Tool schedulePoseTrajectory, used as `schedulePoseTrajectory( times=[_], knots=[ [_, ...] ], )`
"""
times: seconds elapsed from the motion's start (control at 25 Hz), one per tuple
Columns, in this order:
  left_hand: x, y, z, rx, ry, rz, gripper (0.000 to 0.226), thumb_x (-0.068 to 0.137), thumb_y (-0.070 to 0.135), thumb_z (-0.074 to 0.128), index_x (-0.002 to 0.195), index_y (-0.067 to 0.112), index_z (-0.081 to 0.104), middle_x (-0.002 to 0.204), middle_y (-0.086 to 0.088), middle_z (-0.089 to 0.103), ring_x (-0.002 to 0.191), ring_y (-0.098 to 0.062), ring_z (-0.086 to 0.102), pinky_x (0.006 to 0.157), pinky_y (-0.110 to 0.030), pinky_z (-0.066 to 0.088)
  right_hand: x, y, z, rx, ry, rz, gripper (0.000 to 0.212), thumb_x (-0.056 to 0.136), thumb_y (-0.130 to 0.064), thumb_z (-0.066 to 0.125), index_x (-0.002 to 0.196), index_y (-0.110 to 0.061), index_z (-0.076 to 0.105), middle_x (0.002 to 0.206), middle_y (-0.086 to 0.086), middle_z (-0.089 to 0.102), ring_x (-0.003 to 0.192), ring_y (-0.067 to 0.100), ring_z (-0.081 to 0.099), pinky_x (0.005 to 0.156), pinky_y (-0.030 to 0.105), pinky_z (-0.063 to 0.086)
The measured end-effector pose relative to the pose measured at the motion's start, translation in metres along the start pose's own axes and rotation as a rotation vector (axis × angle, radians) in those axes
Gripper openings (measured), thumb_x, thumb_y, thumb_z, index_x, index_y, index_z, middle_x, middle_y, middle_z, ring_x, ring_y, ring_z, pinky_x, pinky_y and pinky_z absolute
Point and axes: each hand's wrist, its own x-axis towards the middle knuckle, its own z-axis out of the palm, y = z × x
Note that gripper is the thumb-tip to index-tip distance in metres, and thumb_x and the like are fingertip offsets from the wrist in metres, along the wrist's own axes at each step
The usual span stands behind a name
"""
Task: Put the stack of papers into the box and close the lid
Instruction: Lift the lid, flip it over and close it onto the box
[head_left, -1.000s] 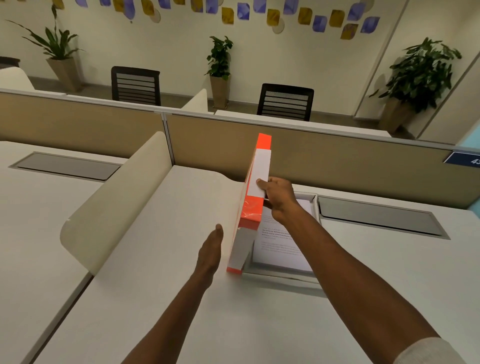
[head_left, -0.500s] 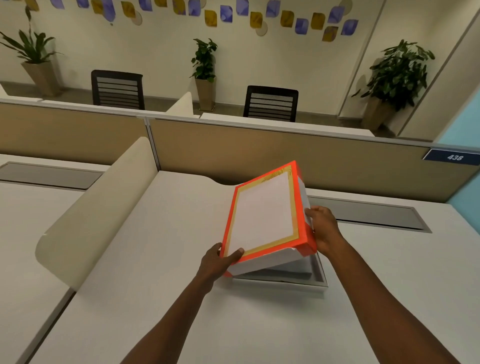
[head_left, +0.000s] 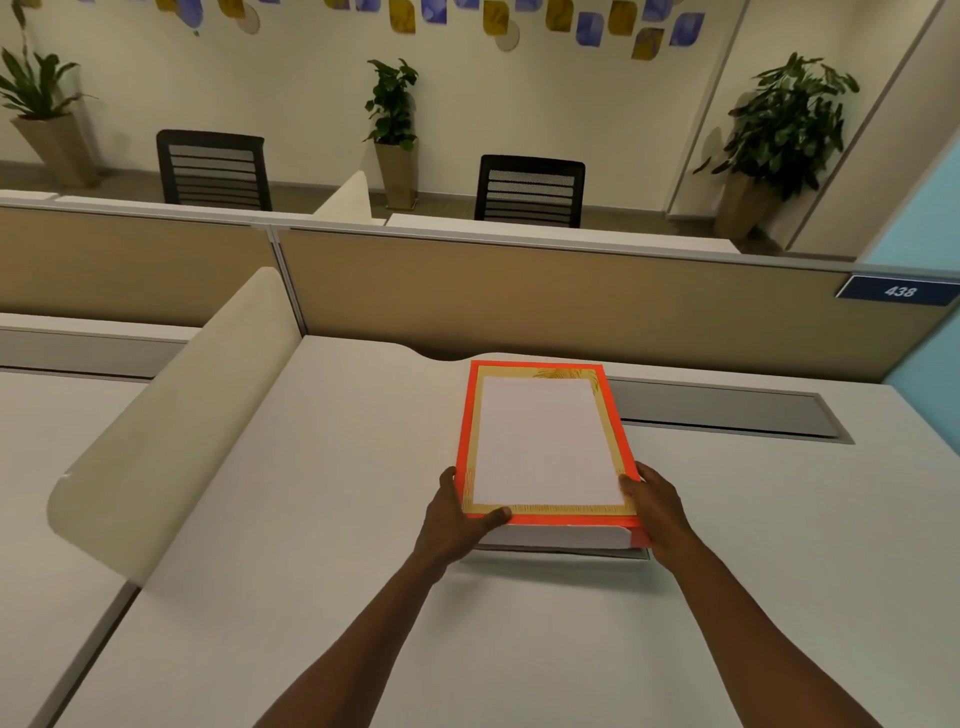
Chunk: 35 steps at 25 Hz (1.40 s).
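Note:
An orange lid (head_left: 545, 441) with a gold border and a white centre lies nearly flat over the grey box (head_left: 561, 540) on the white desk (head_left: 337, 493). Its near edge sits slightly above the box's front wall. My left hand (head_left: 460, 512) grips the lid's near left corner, thumb on top. My right hand (head_left: 652, 501) grips the near right corner. The stack of papers is hidden under the lid.
A curved cream divider (head_left: 171, 426) rises on the left of the desk. A tan partition (head_left: 519, 301) runs behind the box, with a grey cable tray (head_left: 727, 415) at the desk's back right. Black chairs (head_left: 530, 189) and potted plants (head_left: 784, 135) stand beyond.
The lid swung from upright on its left edge down over the box until nearly flat. My left hand took hold of its near left corner and my right hand shifted to the near right corner.

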Motion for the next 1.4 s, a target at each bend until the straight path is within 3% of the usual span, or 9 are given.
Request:
schedulePoseTrajectory(
  times=[0.12,0.28,0.52,0.84,1.0,1.12,1.2,1.28,1.4],
  knots=[
    [-0.002,-0.001,0.003,0.019,-0.001,0.048,0.095,0.074,0.042,0.087,0.146,0.022,0.029,0.125,0.01,0.051,0.116,-0.018,0.057,0.1,-0.043,0.055,-0.001,0.014,0.004,-0.063,0.003,-0.006,0.029,0.104,-0.028,0.046,0.13,-0.02,0.058,0.109,0.009,0.067,0.098,0.034,0.067,0.091,0.055,0.056],
    [-0.007,-0.008,0.008,-0.003,0.008,0.122,0.088,0.075,0.046,0.084,0.144,0.03,0.032,0.128,0.014,0.054,0.116,-0.013,0.059,0.096,-0.037,0.055,-0.001,0.02,0.006,-0.114,0.027,-0.013,0.032,0.105,-0.032,0.043,0.132,-0.019,0.055,0.109,0.011,0.066,0.093,0.032,0.067,0.078,0.044,0.057],
    [-0.015,-0.012,0.012,0.034,0.045,0.172,0.078,0.076,0.052,0.081,0.135,0.044,0.031,0.118,0.035,0.05,0.1,0.008,0.059,0.072,-0.004,0.049,-0.002,0.026,0.003,-0.113,0.035,0.024,0.034,0.104,-0.034,0.044,0.132,-0.019,0.055,0.11,0.011,0.066,0.093,0.03,0.066,0.079,0.043,0.057],
    [-0.018,-0.015,0.009,0.058,0.057,0.185,0.074,0.074,0.055,0.08,0.132,0.046,0.034,0.116,0.038,0.051,0.095,0.011,0.06,0.066,0.003,0.047,-0.017,0.027,0.005,-0.321,0.078,-0.076,0.05,0.106,-0.034,0.038,0.154,-0.027,0.028,0.119,-0.001,0.052,0.084,0.02,0.062,0.058,0.027,0.054],
    [-0.017,-0.02,0.011,0.024,0.073,0.127,0.072,0.067,0.064,0.08,0.123,0.058,0.036,0.111,0.041,0.051,0.092,0.013,0.06,0.067,-0.001,0.049,-0.024,0.029,0.011,-0.4,0.187,-0.15,0.046,0.106,-0.025,0.042,0.151,-0.018,0.04,0.128,0.011,0.064,0.087,0.024,0.065,0.075,0.038,0.058],
    [-0.016,-0.024,0.011,-0.067,0.103,0.039,0.091,0.063,0.077,0.072,0.141,0.048,0.037,0.122,0.027,0.058,0.103,-0.006,0.064,0.09,-0.029,0.058,-0.027,0.035,0.009,-0.279,0.23,-0.09,0.047,0.103,-0.027,0.051,0.147,-0.015,0.045,0.129,0.012,0.064,0.092,0.026,0.065,0.072,0.035,0.057],
    [-0.012,-0.023,0.011,-0.146,0.157,-0.089,0.089,0.073,0.074,0.067,0.148,0.035,0.039,0.129,0.006,0.062,0.106,-0.018,0.065,0.092,-0.04,0.058,-0.031,0.038,0.008,-0.189,0.284,0.047,0.039,0.099,-0.038,0.056,0.126,-0.011,0.062,0.116,0.013,0.069,0.08,0.023,0.064,0.06,0.03,0.055],
    [-0.01,-0.022,0.013,-0.134,0.222,-0.215,0.078,0.083,0.065,0.065,0.146,0.022,0.045,0.128,-0.005,0.066,0.101,-0.021,0.066,0.091,-0.042,0.058,-0.031,0.044,0.008,-0.207,0.282,0.106,0.04,0.097,-0.047,0.053,0.089,-0.011,0.068,0.094,0.015,0.073,0.072,0.025,0.066,0.064,0.035,0.056],
    [-0.014,-0.028,0.023,-0.025,0.291,-0.259,0.063,0.088,0.059,0.065,0.131,0.014,0.062,0.116,-0.006,0.072,0.097,-0.024,0.07,0.093,-0.044,0.06,-0.031,0.051,0.005,-0.227,0.275,0.087,0.04,0.097,-0.047,0.053,0.088,-0.012,0.071,0.084,0.011,0.073,0.072,0.027,0.069,0.074,0.039,0.059]
  ],
)
